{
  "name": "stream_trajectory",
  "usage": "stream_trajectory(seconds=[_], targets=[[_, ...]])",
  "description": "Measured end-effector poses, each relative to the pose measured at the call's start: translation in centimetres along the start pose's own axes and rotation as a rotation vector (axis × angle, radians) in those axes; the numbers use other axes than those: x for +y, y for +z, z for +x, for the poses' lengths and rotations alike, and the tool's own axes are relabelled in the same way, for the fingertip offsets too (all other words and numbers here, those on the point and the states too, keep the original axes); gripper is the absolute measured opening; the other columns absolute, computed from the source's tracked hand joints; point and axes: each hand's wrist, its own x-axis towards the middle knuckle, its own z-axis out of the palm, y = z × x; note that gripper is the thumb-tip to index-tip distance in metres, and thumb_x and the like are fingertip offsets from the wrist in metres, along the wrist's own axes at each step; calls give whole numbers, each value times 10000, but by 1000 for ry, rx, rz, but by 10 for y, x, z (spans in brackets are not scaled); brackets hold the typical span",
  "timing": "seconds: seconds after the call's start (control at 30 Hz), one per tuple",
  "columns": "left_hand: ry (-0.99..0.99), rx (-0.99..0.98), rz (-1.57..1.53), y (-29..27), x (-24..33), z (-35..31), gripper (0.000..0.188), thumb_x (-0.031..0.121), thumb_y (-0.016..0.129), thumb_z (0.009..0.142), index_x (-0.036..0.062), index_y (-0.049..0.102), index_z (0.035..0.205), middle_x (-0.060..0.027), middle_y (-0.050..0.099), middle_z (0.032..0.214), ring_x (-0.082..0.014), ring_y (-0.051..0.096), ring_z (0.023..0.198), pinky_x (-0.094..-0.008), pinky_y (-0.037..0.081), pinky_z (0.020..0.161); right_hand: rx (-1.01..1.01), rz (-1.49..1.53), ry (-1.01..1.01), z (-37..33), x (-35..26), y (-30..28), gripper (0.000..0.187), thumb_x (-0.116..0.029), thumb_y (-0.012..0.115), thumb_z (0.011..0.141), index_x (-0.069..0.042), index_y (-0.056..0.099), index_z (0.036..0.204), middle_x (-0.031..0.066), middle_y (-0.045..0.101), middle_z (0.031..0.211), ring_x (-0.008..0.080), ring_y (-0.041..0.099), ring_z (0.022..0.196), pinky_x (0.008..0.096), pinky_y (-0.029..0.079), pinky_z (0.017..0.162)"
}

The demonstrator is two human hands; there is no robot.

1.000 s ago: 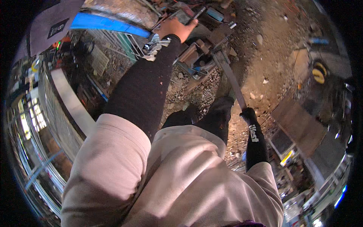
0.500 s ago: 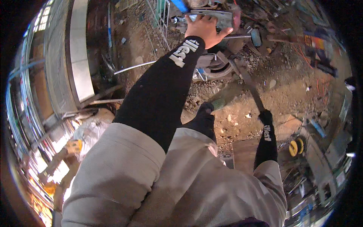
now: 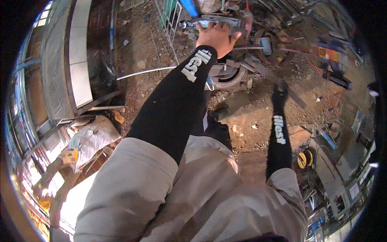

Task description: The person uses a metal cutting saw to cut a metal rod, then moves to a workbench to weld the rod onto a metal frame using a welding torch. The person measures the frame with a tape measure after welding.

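My left hand [image 3: 217, 39] reaches far forward, bare below a black sleeve. Its fingers are spread on a grey metal part [image 3: 219, 19], thumb out to the right. Just nearer than that hand is a metal machine base [image 3: 231, 76] with a curved, semicircular plate, partly hidden by my forearm. My right hand [image 3: 279, 93] looks dark and is in shadow. It is closed on a long flat metal bar [image 3: 296, 99], which slants from beside the machine base toward the lower right. The fingers on the bar are hard to make out.
Dirt and gravel ground surrounds my feet. A white wire rack [image 3: 172, 30] stands left of the machine, and a thin pale rod [image 3: 147, 71] lies nearby. A yellow round object [image 3: 305, 159], a white sack [image 3: 94, 137] and scrap boards lie around. Orange cord [image 3: 334, 99] trails at right.
My right hand has moved forward, away from me, and is now partway along the bar, whose end shows beyond it. My left hand stays on the metal part. The view has shifted slightly.
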Motion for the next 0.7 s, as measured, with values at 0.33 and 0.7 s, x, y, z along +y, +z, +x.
stream_trajectory(seconds=[0.33,0.7], targets=[[-113,30,-561,-3,-17,-6,567,486,370,1075,34,610,1317,-227,656,1261,-423,597,1208,-592,404,1086,-48,-139,-817,102,-252,-53,660,-368,806,851,-32,566,1367,255,577,1353,396,580,1255,464,498,1017],[37,-449,24,19,-199,-149,561,604,425,1025,93,657,1007,-199,693,777,-441,684,783,-563,522,695,-521,-131,-759,152,-254,-27,407,-462,749,847,-65,682,902,169,685,787,396,682,738,496,537,678]])
